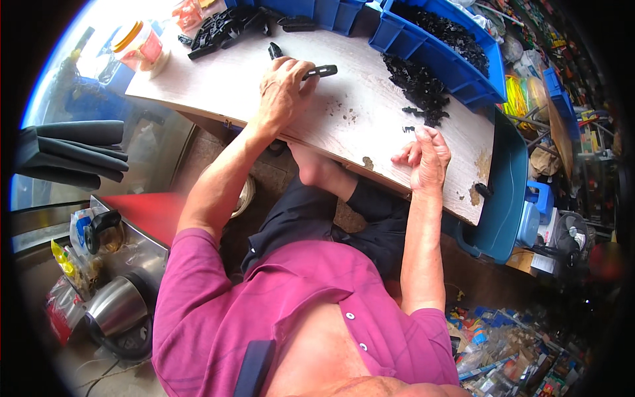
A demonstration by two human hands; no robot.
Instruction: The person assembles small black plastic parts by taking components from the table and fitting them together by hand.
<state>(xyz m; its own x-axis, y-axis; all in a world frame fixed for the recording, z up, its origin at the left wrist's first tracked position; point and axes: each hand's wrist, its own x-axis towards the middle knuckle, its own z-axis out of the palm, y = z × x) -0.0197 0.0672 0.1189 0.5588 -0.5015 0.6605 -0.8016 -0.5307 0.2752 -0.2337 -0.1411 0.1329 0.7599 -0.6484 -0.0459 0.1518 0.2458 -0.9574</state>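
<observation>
My left hand [286, 89] is closed over the table, gripping a black plastic handle-like part [321, 71] that sticks out to the right of the fingers. Just beyond its knuckles a black end piece [274, 49] shows; whether it belongs to the same part is hidden. My right hand [426, 159] hovers at the right side of the table with thumb and forefinger pinched. At those fingertips is a small black toothed plastic piece [408, 130]. Slightly farther off lies a loose heap of small black plastic pieces [417, 83].
Long black parts [225, 30] are piled at the far left of the white table [357, 126], near a yellow-lidded jar [140, 49]. A blue crate [489, 89] holding more black pieces stands far right. A teal bin [509, 165] adjoins the right edge. A steel kettle [119, 304] stands lower left.
</observation>
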